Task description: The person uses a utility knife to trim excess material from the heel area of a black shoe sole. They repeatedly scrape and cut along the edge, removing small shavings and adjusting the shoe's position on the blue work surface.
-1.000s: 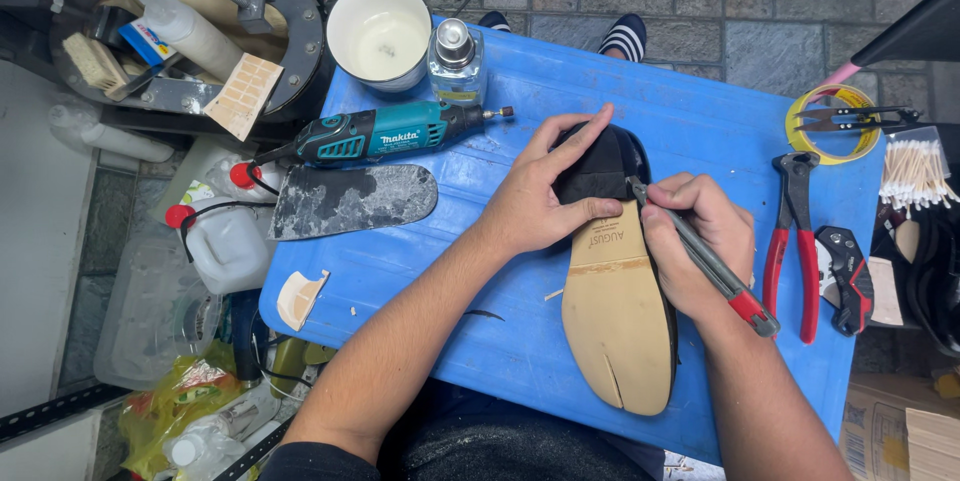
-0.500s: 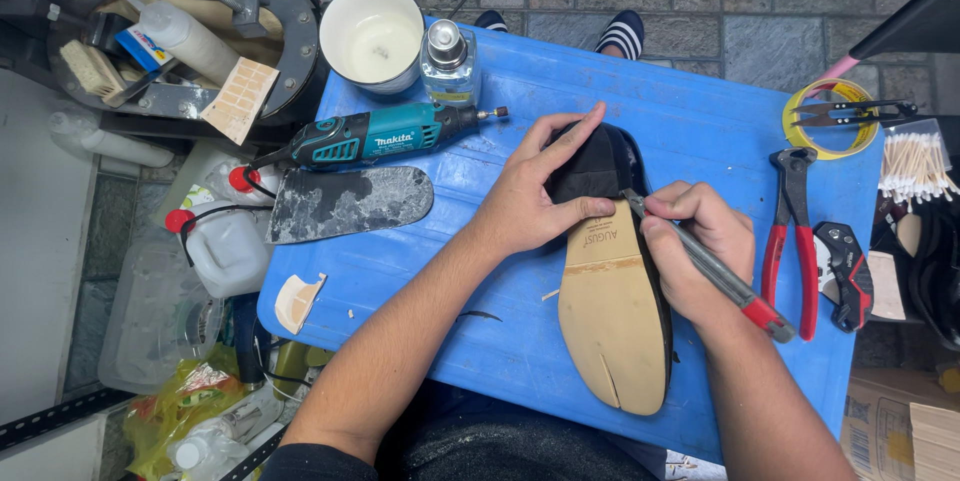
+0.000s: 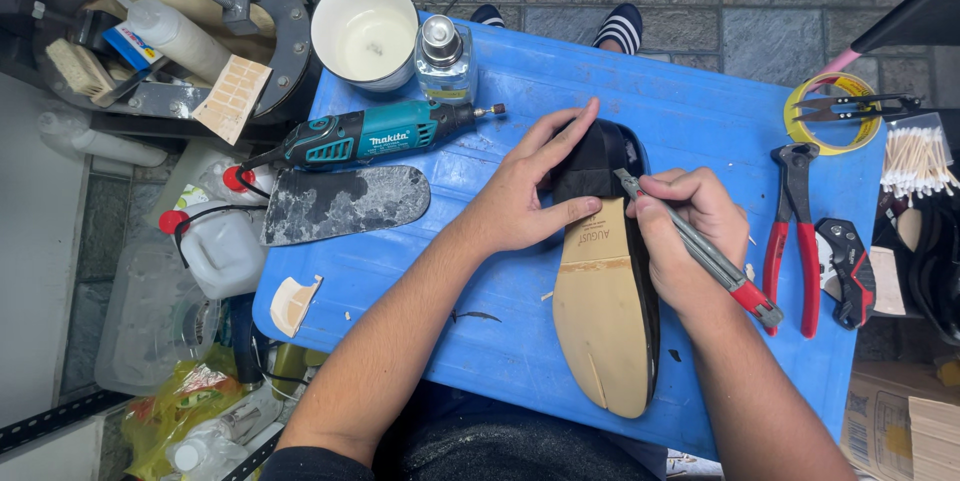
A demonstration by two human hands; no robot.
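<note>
The blue worktop (image 3: 700, 111) carries everything; the shoe (image 3: 605, 311) lies sole-up on it in front of the person, its tan sole facing the camera and its black heel part under the fingers. The left hand (image 3: 525, 196) lies flat with fingers spread, pressing the black heel end down. To work well here, that pressure should probably stay firm so the shoe does not swivel. The right hand (image 3: 690, 231), just right of the left, is closed in a fist-like pinch around a slim knife (image 3: 700, 251) with a grey shaft and red end, its tip touching the seam where black meets tan. Short, shallow strokes directed away from the left fingers seem safest. Beyond the left hand lies a teal rotary tool (image 3: 375, 133); right of the knife hand lie red-handled pincers (image 3: 790, 231).
</note>
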